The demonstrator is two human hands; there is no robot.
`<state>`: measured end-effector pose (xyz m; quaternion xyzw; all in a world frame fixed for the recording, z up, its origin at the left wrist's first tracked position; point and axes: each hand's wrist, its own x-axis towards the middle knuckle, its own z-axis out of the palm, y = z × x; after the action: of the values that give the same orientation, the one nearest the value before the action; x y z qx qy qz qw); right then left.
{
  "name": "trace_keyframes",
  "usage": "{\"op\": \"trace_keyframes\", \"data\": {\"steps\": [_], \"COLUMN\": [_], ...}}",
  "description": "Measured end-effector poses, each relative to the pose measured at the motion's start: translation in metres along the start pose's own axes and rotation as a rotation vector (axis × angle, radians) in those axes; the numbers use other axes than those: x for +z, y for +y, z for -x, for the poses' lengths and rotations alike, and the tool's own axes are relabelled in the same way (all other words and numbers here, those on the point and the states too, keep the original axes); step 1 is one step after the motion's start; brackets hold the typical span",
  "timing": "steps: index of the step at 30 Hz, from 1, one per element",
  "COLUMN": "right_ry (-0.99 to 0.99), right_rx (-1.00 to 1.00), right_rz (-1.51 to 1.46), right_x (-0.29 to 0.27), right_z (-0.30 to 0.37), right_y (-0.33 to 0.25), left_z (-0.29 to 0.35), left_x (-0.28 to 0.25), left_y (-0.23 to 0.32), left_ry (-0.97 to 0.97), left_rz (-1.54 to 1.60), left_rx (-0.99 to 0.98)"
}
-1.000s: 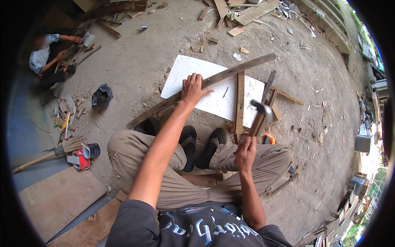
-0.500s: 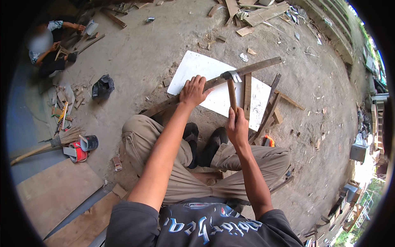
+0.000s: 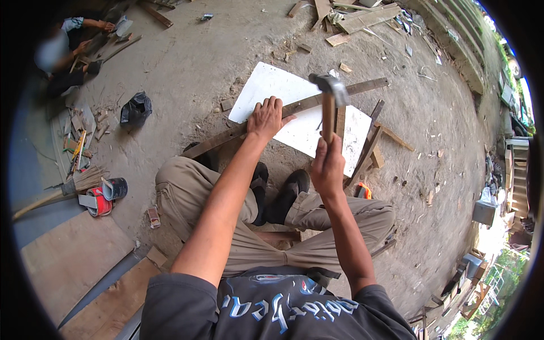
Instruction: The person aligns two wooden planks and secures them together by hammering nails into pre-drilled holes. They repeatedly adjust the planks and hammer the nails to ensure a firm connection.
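In the head view, which I follow from far away, my left grip (image 3: 265, 117), a bare hand, is closed over a long narrow bar of dark brown wood (image 3: 309, 102), with the thumb at its near side. This bar lies slantwise across a white flat rectangular board (image 3: 272, 84) on the grey-brown earth ground (image 3: 187, 73), and its far end reaches past the board's edge. My right grip (image 3: 328, 166) is clenched around the wooden handle of a metal-headed hammer (image 3: 328, 113). The hammer head appears in front of the bar and is blurred; whether it touches the wood, I cannot tell. A brown wooden strip (image 3: 340, 122) shows partly behind the handle.

I judge that the step in hand is striking at the bar, perhaps on a nail, but I can make out no nail under the hammer head. The next move, I believe, calls for the left grip to press the bar firmly, fingers well apart from the striking place, and for the right grip to guide a straight blow.
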<state>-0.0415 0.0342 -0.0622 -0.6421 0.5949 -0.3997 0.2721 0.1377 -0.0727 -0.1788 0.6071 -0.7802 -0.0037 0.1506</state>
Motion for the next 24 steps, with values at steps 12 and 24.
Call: {"op": "trace_keyframes", "data": {"steps": [12,24], "right_ry": [-0.15,-0.181], "right_rx": [0.084,0.114], "right_rz": [0.123,0.17], "right_x": [0.008,0.007], "right_z": [0.007,0.014], "right_y": [0.033,0.041], "left_z": [-0.001,0.001], "left_x": [0.004,-0.002], "left_y": [-0.001,0.001], "left_ry": [0.069,-0.036], "left_rz": [-0.006,0.018], "left_rx": [0.025,-0.02]}}
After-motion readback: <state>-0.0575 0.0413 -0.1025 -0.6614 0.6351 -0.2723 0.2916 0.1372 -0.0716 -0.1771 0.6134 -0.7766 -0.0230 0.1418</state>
